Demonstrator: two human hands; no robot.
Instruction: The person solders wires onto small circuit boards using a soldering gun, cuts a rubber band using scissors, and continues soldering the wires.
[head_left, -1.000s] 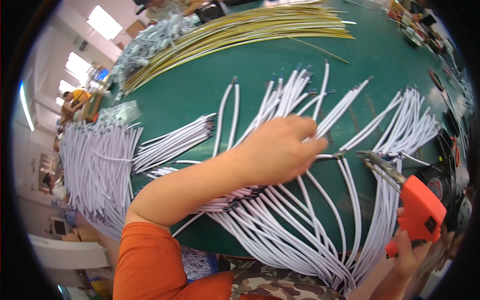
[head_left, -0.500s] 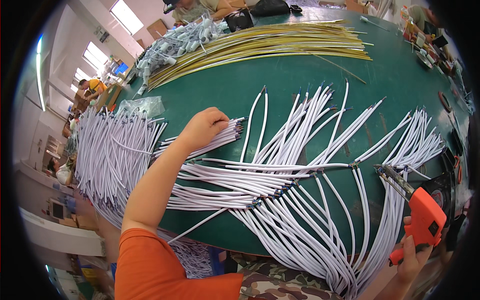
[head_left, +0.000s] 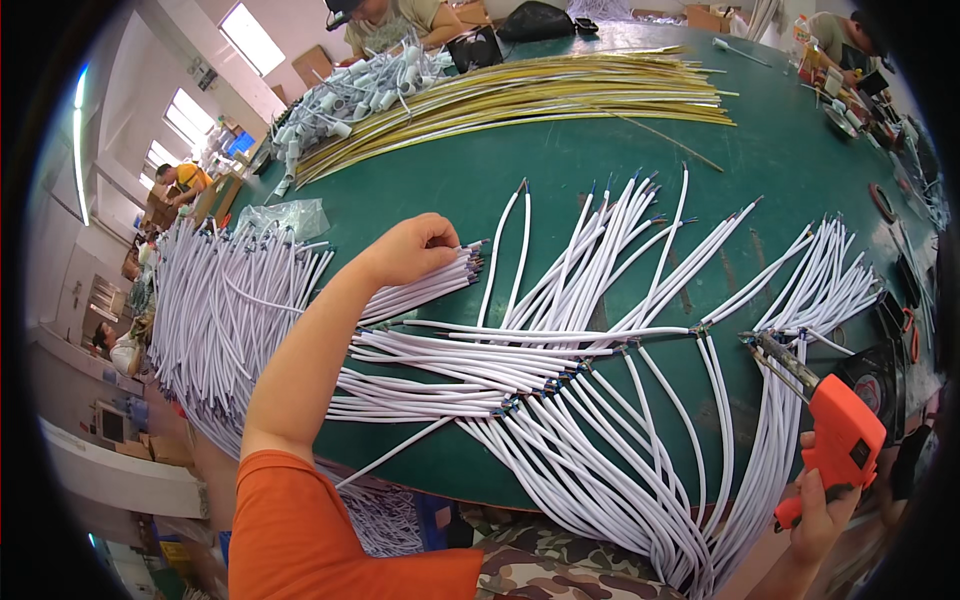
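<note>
left hand [head_left: 415, 250] moved off the middle cables [head_left: 598, 262] to the small cable bundle [head_left: 428, 288] on the green table [head_left: 430, 180] — fingers curled, can't tell if pinching, right hand [head_left: 822, 515] still gripping the red soldering gun [head_left: 846, 428]

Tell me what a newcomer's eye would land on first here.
Probably the orange-red tool in the right hand, at lower right. Next, the white cables spread across the green table, a small bundle lying by the left hand. Long yellow strips lie farther back.
</note>
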